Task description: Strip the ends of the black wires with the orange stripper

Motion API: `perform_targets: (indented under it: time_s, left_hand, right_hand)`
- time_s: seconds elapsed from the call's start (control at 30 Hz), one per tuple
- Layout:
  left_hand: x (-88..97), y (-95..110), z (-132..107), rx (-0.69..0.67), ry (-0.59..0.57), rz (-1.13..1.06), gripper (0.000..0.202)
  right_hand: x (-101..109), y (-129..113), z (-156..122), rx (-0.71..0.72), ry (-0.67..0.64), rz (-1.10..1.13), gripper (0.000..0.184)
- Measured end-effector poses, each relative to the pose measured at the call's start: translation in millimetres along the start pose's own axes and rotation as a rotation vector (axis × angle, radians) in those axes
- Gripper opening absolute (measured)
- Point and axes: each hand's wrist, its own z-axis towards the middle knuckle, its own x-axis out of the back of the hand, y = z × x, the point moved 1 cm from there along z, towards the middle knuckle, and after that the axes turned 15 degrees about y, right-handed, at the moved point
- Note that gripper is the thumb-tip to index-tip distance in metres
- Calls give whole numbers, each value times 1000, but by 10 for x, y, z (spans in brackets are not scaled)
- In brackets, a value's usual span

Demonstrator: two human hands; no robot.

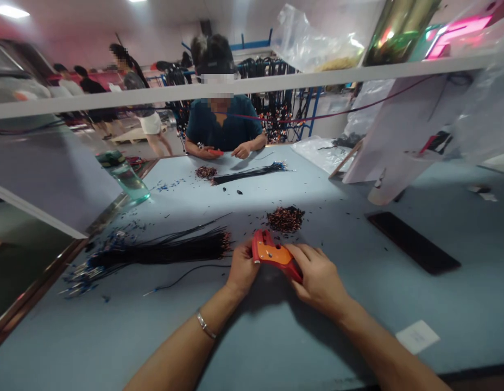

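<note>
Red and orange, the hand tool [274,256] is sitting low over the grey table [317,336] where you are clasping it in your right hand [317,279]; your left hand [243,270] is pinching its nose, steadying it; the bundle of black wires [162,252] is lying just beside.

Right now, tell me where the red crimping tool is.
In the head view the red crimping tool sits centre, held between the left hand and right hand, just below the pile of terminals on the table.
</note>
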Motion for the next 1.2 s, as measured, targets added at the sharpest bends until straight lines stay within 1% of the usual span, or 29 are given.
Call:
perform_targets:
  time_s: [0.07, 0.23, 0.47, 0.6, 0.77, 0.93, 1.03, 1.2]
  left_hand:
    - [-10, 19, -21, 23, -21, 10, 19]
    - [-12, 31, -38, 63, -53, 19, 18]
    - [-16, 23, -40, 113, -73, -26, 12]
    - [-23, 33, -41, 137, -88, -3, 14]
    - [-26, 28, -32, 122, -81, 26, 23]
    - [-25, 27, -29, 118, -102, 44, 30]
    - [-24, 22, -23, 114, -97, 48, 30]
    - [-29, -30, -2, 134, -77, 28, 28]
  right_hand:
    - [-20, 6, -2, 21, 0, -23, 39]
    - [-27, 14, -6, 10, 8, -33, 40]
    - [-22, 12, 8, 8, -14, -16, 41]
    - [-19, 11, 19, 16, -14, -34, 38]
    - [-31, 41, 9, 28, -31, -47, 28]
    - [-42, 73, 6, 17, -71, -1, 28]
    - [-41, 74, 14, -5, -86, 25, 27]
    - [-43, 64, 8, -15, -82, 3, 22]
